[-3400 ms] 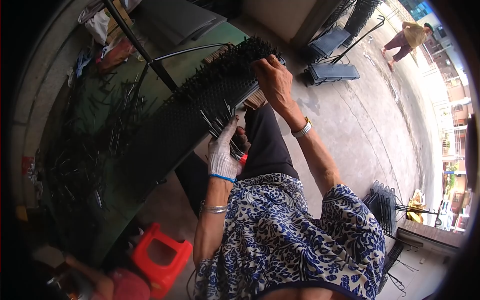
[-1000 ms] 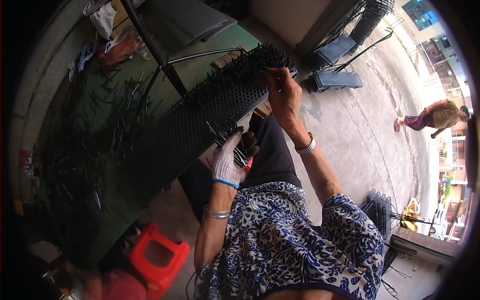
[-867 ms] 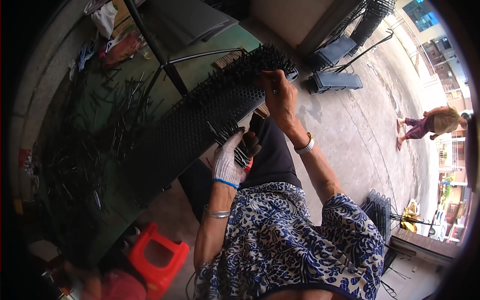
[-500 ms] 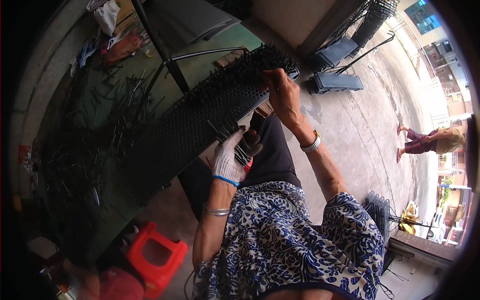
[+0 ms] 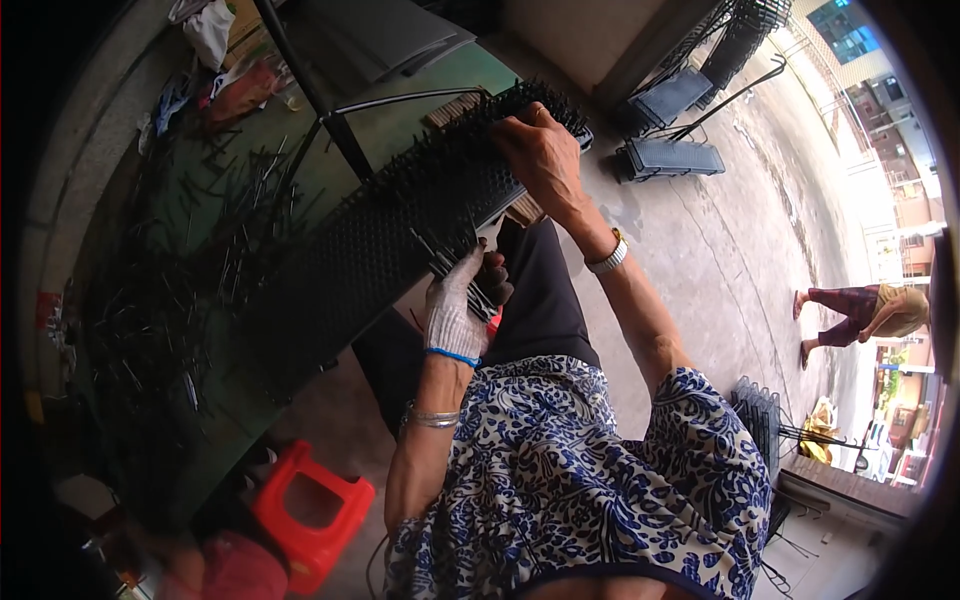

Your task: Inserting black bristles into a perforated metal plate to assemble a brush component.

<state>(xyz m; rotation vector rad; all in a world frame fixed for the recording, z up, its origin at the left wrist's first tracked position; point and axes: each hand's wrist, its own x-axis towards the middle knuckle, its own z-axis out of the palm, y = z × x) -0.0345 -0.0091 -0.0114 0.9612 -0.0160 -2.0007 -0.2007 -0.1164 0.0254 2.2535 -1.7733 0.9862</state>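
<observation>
A long black board full of small holes slants across in front of me, its far right end raised over my knees. Short thin black rods stand upright in it, packed densely along the far side and right end. My left hand, in a white knit glove with darkened fingertips, is closed round a bundle of the same black rods beside the board's near edge. Bare, my right hand is closed with its fingertips down among the standing rods near the right end; what they pinch is hidden.
Loose black rods lie heaped on the green table at left. A black metal pole rises behind the board. A red plastic stool stands lower left, near another person's arm. Racks with grey panels stand right; someone walks outside.
My right hand has shifted left and slightly farther away, along the standing rods. My left hand keeps its bundle, barely moved. The walker outside has changed stride.
</observation>
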